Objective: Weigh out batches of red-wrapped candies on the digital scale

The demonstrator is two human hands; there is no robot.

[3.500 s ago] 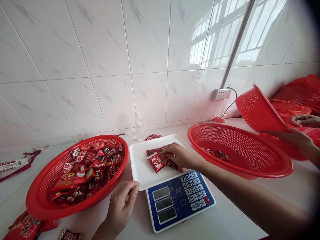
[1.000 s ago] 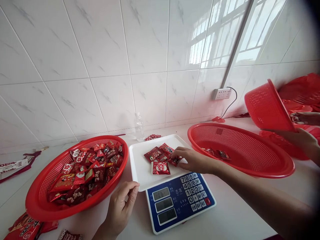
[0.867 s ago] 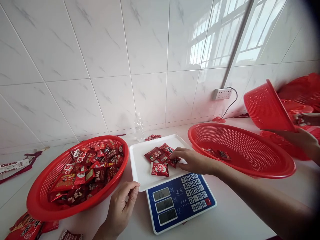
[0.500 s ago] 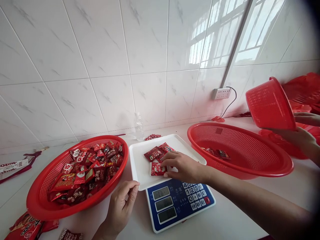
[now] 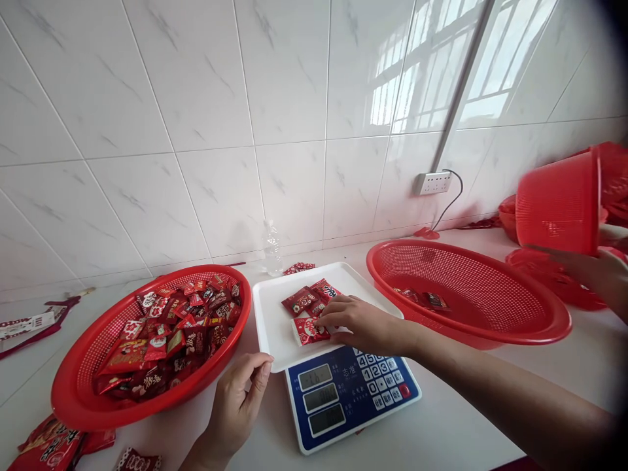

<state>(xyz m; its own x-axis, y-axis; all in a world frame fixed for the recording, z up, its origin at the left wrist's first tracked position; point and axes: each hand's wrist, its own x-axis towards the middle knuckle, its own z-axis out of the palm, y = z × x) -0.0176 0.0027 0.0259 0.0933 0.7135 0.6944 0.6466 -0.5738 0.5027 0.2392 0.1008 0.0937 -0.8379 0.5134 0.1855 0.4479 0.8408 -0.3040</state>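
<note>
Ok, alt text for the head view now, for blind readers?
A person's right hand touches red packets on the tray of a scale; the left hand touches the tray's near left corner. A red basket with many packets stands left, another with few right; a co-worker's hand holds a third.

Right hand partly hides front packet; co-worker's basket blurred.

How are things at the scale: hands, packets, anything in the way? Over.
Left hand: touching near left corner of white tray. Right hand: at red packets on that tray. In the way: right hand hides part of them.
</note>
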